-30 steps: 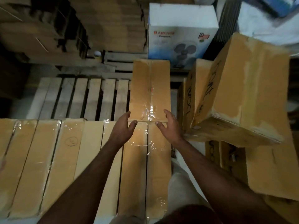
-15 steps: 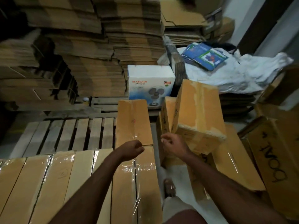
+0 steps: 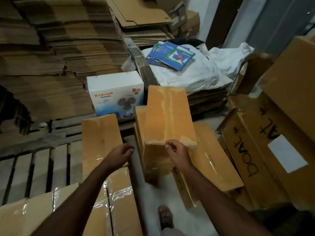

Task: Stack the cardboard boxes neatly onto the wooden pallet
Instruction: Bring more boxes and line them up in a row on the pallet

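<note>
R hand pinches near top edge of tilted cardboard box, propped on pile beside wooden pallet. L hand loosely curled, holds nothing. Get L under far side before lifting; set flush w/ placed box.

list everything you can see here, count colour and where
tilted box: 1, tan, centre, leaning on other boxes
pallet boxes: several, tan, taped, lower left on the pallet
pallet: 1, grey wood slats, left
marked boxes: several, tan, black writing, right
fan box: 1, white and blue, behind the pallet
flat cardboard: many sheets, brown, stacked at the back
blue cartons: a few, flattened, on white sheeting
foot: 1, bottom centre
left hand: loosely curled, holding nothing
right hand: at the tilted box's near edge, grip unclear
</note>
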`<state>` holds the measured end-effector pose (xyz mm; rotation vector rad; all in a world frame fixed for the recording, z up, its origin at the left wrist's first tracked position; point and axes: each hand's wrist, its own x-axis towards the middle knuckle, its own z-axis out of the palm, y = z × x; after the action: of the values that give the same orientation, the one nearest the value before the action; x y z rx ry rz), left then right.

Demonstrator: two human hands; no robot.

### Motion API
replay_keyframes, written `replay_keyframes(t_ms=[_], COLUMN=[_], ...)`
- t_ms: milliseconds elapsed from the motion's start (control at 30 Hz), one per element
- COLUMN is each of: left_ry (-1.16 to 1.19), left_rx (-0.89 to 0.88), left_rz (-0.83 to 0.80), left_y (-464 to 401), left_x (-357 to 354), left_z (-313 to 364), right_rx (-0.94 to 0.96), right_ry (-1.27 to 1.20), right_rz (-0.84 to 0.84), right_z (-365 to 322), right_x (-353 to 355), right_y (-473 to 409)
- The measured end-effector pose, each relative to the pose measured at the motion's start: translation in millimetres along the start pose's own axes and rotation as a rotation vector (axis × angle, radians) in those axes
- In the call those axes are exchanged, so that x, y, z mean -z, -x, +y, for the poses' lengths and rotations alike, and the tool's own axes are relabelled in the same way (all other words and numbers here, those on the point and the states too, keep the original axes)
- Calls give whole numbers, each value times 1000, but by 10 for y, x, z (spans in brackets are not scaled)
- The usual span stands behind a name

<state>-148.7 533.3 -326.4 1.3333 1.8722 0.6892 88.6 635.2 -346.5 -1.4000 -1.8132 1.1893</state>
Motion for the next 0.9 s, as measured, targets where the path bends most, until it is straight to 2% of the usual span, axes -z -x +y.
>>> replay_keyframes(t_ms=[133, 233, 367, 567, 733, 833, 900], left_ry=[37, 132, 284, 424, 527, 653, 699], left_rx=[81, 222, 449, 627, 678, 667, 648], left_rz=[-54, -44, 42, 11, -13, -27, 71], left_y=[-629, -1138, -1675, -1898, -1899, -1839, -1824], left_x=[-314, -518, -750, -1026, -1090, -1155, -1234], left_z=[245, 293, 203, -25, -156, 5, 75], right_rx=[-137, -225, -398, -571, -835, -860, -851], right_ry=[37, 104, 134, -142, -466, -528, -554], right_rz=[44, 76, 25, -13, -28, -54, -22], right_z=[353, 710, 1164, 1501, 1596, 1633, 1615], right_x=[440, 656, 800, 746, 736, 714, 675], right_y=[-540, -1010, -1453, -1571, -1564, -1554, -1549])
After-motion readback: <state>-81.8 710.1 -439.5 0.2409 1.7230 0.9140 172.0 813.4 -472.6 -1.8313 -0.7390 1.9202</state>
